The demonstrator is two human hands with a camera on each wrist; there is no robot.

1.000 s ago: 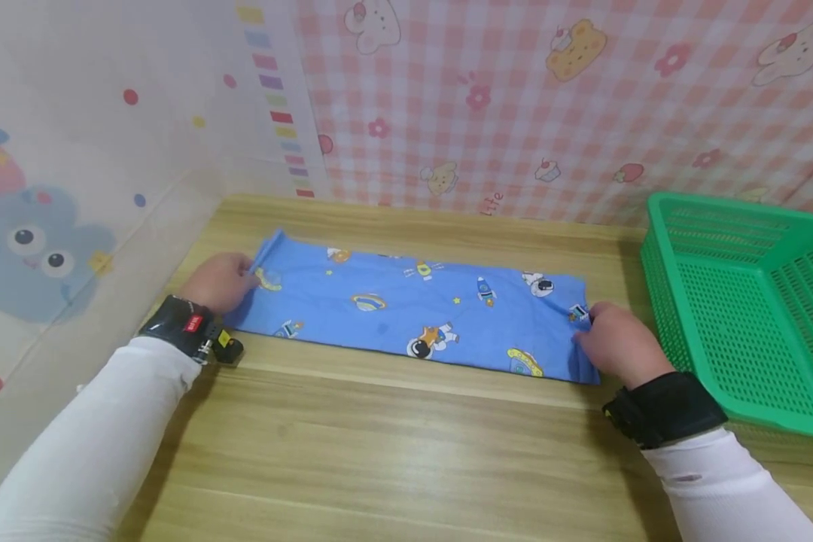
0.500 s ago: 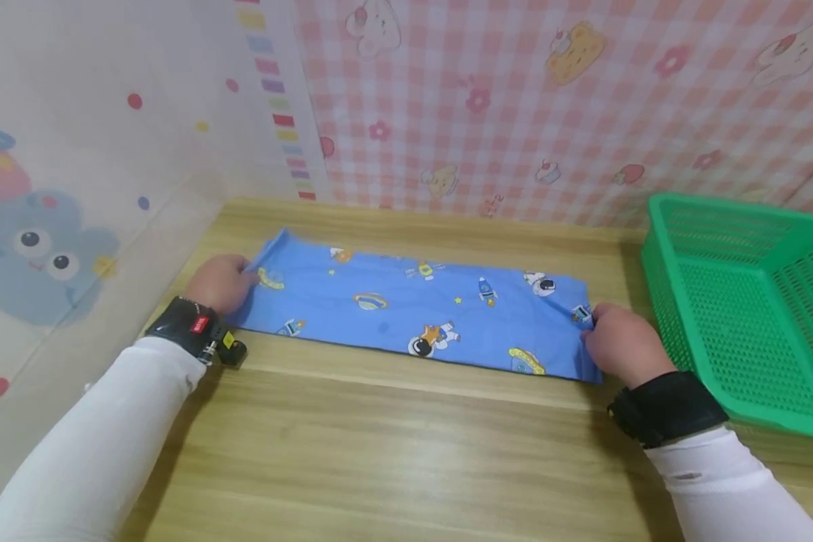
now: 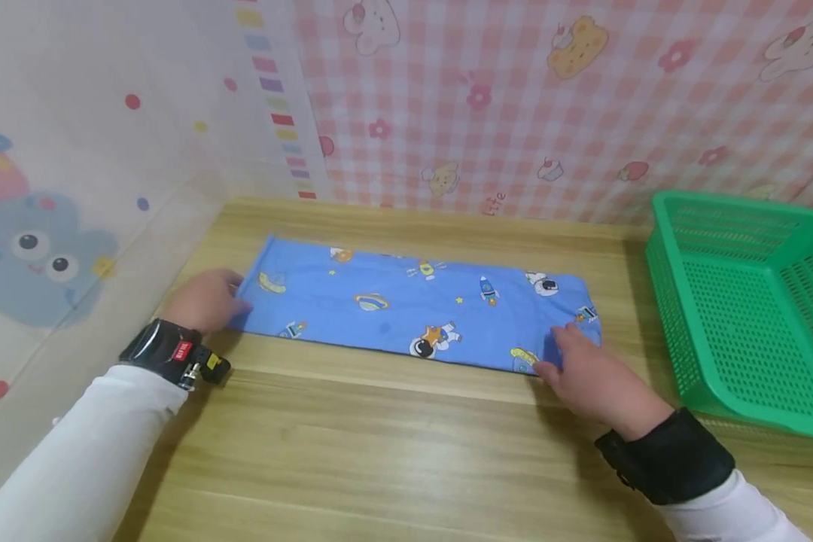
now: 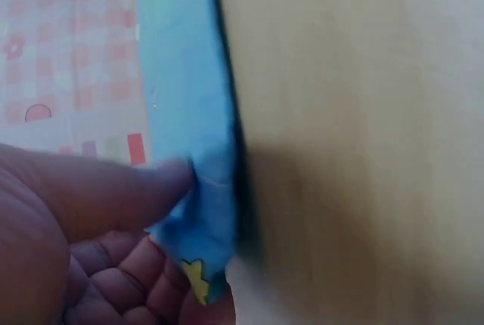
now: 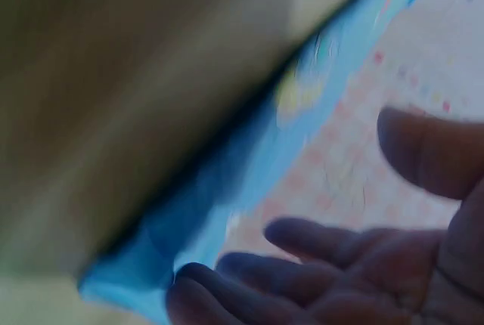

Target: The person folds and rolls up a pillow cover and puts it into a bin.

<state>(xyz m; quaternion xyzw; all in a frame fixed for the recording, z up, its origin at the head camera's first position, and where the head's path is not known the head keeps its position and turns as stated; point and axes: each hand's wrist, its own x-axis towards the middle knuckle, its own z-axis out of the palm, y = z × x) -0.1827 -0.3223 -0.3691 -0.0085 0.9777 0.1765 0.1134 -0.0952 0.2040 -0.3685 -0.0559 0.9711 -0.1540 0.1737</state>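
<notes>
A blue cloth (image 3: 406, 301) printed with astronauts, rockets and planets lies folded in a long strip on the wooden table. At its left end my left hand (image 3: 206, 301) pinches the edge; in the left wrist view the thumb (image 4: 162, 189) lies over the cloth (image 4: 185, 75) with curled fingers beneath. My right hand (image 3: 599, 380) is over the near right corner, thumb and fingers apart. In the right wrist view that hand (image 5: 363, 264) is spread, its fingertips overlapping the blurred cloth (image 5: 249, 143).
A green plastic basket (image 3: 664, 301) with slotted sides stands to the right, close to my right hand. Behind the table (image 3: 352, 459) rises a pink checked wall covering (image 3: 433, 98). A pale cartoon-print wall (image 3: 176, 45) closes off the left side.
My right hand has let go of the cloth's right end and moved left and nearer, fingers opening. The left hand has shifted slightly left, and the raised left edge now lies flatter.
</notes>
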